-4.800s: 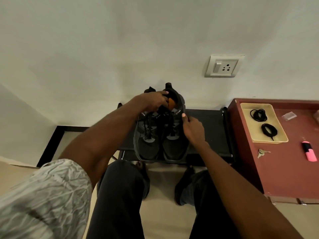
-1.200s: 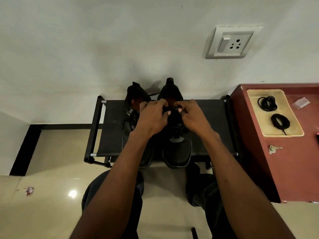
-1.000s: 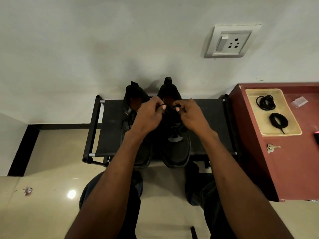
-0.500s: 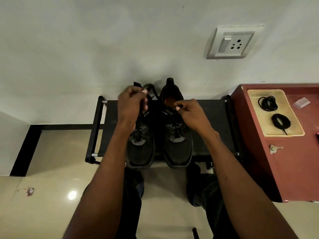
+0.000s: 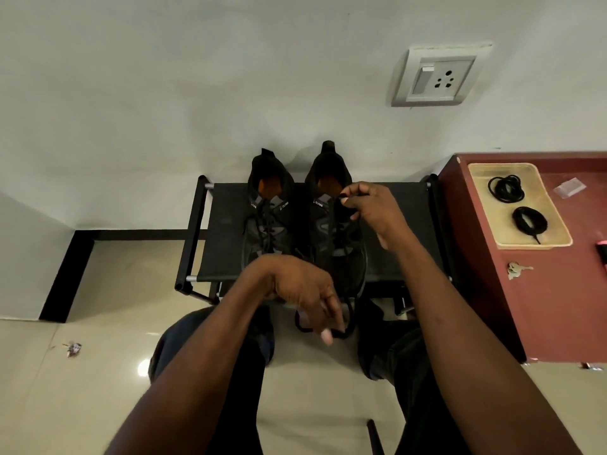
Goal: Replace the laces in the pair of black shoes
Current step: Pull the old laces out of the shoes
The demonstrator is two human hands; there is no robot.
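Two black shoes stand side by side on a low black rack [image 5: 223, 231], heels to the wall: the left shoe [image 5: 267, 218] and the right shoe [image 5: 335, 238]. My right hand [image 5: 371, 211] pinches a black lace [image 5: 345, 196] at the top eyelets of the right shoe. In front of the toes, my left hand [image 5: 305, 293] points its fingers down and holds a loose loop of the old lace [image 5: 300, 326], which hangs below the rack's front edge. Two coiled black laces [image 5: 505, 188] [image 5: 529, 221] lie in a beige tray [image 5: 483, 218].
The tray sits on a dark red cabinet [image 5: 542, 307] right of the rack, with keys [image 5: 518, 269], a clear wrapper [image 5: 570, 188] and a pink marker [image 5: 602, 254]. A wall socket [image 5: 440, 77] is above. My knees are below the rack, and a scrap [image 5: 73, 349] lies on the tiled floor.
My left hand has come down from above the left shoe's heel to the front of the toes, drawing a length of lace with it. The right hand stays at the right shoe's top eyelets.
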